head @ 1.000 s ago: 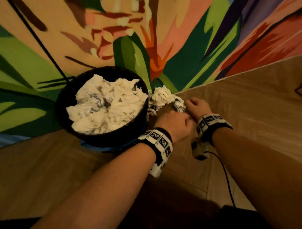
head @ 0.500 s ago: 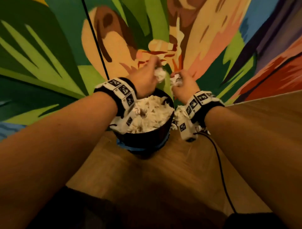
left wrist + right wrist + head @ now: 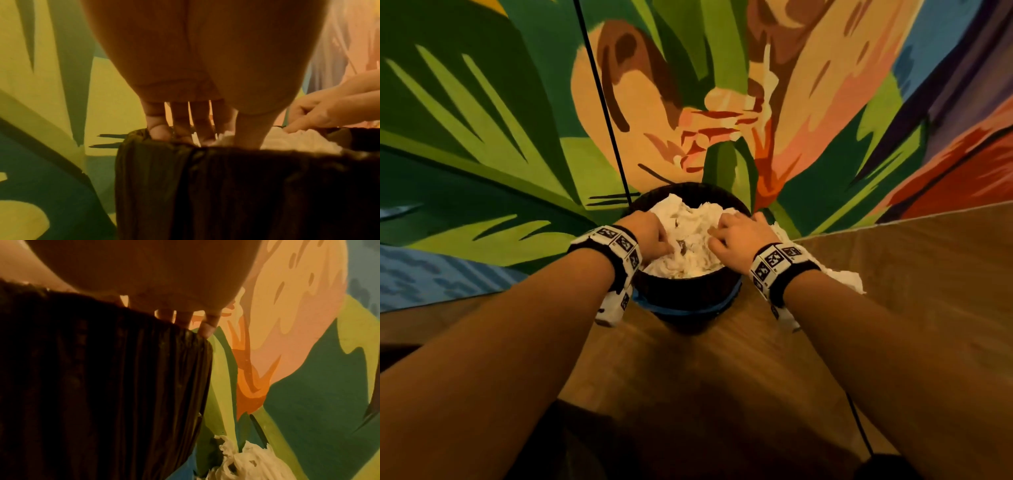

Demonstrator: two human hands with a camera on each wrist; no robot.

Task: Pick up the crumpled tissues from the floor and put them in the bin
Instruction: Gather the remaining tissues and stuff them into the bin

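Both hands have dropped from above the bin onto its heap: left hand point(image 3: 652, 233) and right hand point(image 3: 736, 233), fingers extended, press the crumpled tissues point(image 3: 688, 226) filling the black bin point(image 3: 685, 294) at frame centre. More tissue point(image 3: 849, 279) lies on the wooden floor point(image 3: 911, 274) right of the bin.
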